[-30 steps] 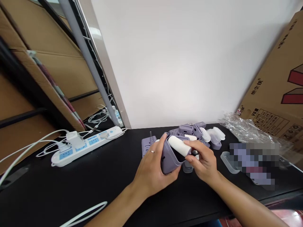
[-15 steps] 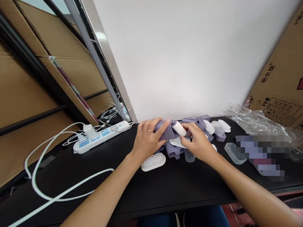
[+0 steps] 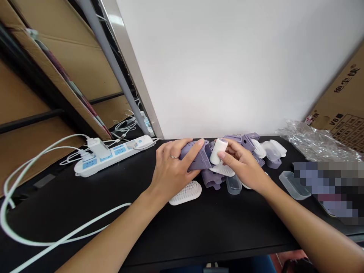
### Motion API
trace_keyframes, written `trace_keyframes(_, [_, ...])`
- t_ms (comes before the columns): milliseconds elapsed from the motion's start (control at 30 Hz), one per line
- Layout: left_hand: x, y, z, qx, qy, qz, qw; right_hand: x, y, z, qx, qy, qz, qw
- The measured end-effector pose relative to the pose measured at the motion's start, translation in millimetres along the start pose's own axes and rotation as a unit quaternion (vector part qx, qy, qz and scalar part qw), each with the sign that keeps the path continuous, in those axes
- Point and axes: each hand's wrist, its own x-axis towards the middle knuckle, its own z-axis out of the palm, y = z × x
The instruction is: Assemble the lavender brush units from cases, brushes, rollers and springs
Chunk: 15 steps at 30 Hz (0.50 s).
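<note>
The left hand (image 3: 170, 170) has its fingers wrapped around a purple plastic holder shell (image 3: 196, 159) held over the black surface (image 3: 199, 227). At its 3 o'clock open end, the right hand (image 3: 241, 167) pinches a white cylindrical roller (image 3: 218, 151), partly inside. A white oval bristle brush (image 3: 185, 192) lies at 6 o'clock.

The perforated purple plastic housing (image 3: 196, 157) sat tilted just above the black table's far edge. The short white plastic cylindrical roller (image 3: 218, 151) stood nearly upright against its open right end.
</note>
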Motion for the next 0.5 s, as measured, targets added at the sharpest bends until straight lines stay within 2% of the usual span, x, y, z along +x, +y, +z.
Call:
trace_keyframes(100, [1,3,-1.0,-0.004,-0.006,-0.004,1.000,2,1,-2,-0.026,0.006,-0.005,1.000])
trace_keyframes(267, [2,10,-5.1,-0.015,-0.023,-0.013,1.000,2,0,-3,-0.022,0.053,0.000,0.998])
trace_keyframes(500, [4,17,-9.9,-0.021,-0.002,-0.039,0.999,-6,-4,0,-0.053,0.044,-0.036,0.997])
